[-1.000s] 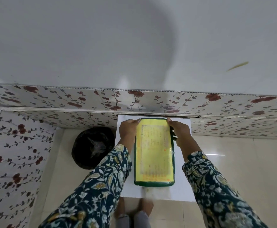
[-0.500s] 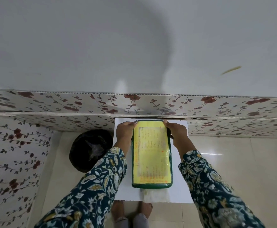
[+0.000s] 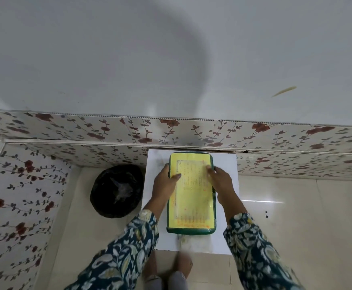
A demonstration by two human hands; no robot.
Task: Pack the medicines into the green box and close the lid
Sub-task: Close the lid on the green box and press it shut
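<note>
A pale grey wall (image 3: 170,49) fills the upper view, with a band of floral-patterned panels (image 3: 87,130) beneath it and glossy cream floor tiles (image 3: 296,216) below. A small white surface (image 3: 226,237) stands against the panels, with a round bin lined with a black bag (image 3: 116,190) just beside it on the floor. The green box (image 3: 191,193) lies lengthwise on the surface, lid shut, its top covered by a yellow printed sheet (image 3: 191,206). The left hand (image 3: 163,186) clasps the box's left side, thumb laid across the lid and the other fingers curled against the edge. The right hand (image 3: 223,181) grips the right side likewise, its fingers (image 3: 209,170) pressing on the yellow sheet. Both arms wear dark floral sleeves (image 3: 129,248). No medicines show outside the box.
</note>
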